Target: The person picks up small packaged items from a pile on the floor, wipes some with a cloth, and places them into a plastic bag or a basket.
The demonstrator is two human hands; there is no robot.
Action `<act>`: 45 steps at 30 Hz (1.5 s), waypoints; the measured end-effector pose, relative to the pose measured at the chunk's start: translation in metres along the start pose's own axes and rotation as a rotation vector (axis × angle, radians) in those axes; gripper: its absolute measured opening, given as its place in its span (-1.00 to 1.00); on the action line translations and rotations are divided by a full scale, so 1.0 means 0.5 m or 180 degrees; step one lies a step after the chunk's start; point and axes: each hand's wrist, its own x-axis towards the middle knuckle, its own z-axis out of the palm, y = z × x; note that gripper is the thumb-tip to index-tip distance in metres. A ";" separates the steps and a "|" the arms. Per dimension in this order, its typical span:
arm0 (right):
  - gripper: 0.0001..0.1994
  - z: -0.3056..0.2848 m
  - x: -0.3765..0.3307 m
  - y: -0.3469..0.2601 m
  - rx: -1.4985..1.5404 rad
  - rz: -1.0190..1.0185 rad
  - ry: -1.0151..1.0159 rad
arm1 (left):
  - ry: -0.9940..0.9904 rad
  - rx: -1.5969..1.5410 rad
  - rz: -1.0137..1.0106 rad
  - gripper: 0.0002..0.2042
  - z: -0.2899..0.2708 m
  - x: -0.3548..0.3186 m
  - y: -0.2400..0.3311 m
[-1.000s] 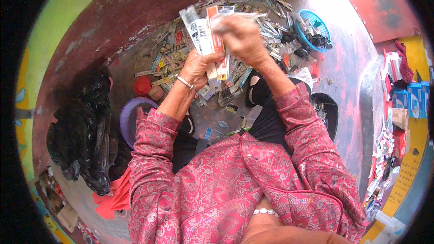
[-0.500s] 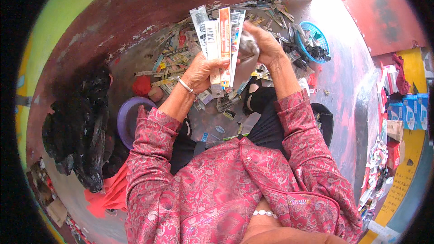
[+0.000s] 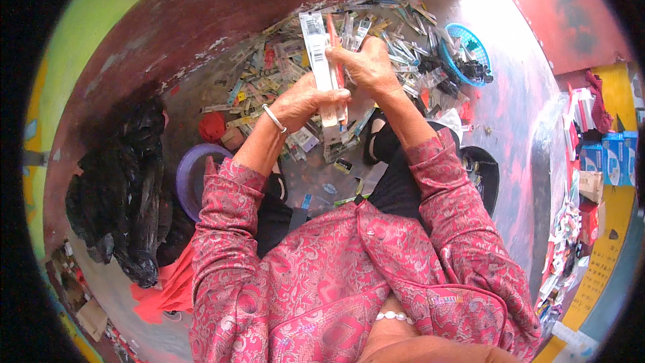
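Several long, narrow printed packets are bunched upright in front of me. My left hand [image 3: 300,104], wearing a pale bangle [image 3: 274,118], is closed round their lower part, thumb across the front. Foremost is a white packet [image 3: 314,37] with a barcode; an orange-red packet [image 3: 334,30] stands edge-on beside it. My right hand [image 3: 371,67] is closed against the right side of the bunch, its thumb over the orange-red edge; its other fingers are partly hidden. Below and beyond both hands, a heap of similar loose packets [image 3: 262,87] covers the floor.
A blue basket [image 3: 488,60] holding dark pieces stands at the right of the heap. To my left are a purple basin [image 3: 185,178], black plastic bags [image 3: 121,188] and red sheeting [image 3: 171,289]. Blue boxes [image 3: 613,158] sit at the far right.
The fanned packets have come together into a tighter, edge-on bunch. My right hand has moved left onto them, and the crumpled clear plastic beside it is no longer seen there.
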 end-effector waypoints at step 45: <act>-0.82 -0.077 0.185 0.146 0.3288 -0.0284 0.0421 | 0.0194 -0.0718 0.0278 -0.56 0.029 -0.022 0.010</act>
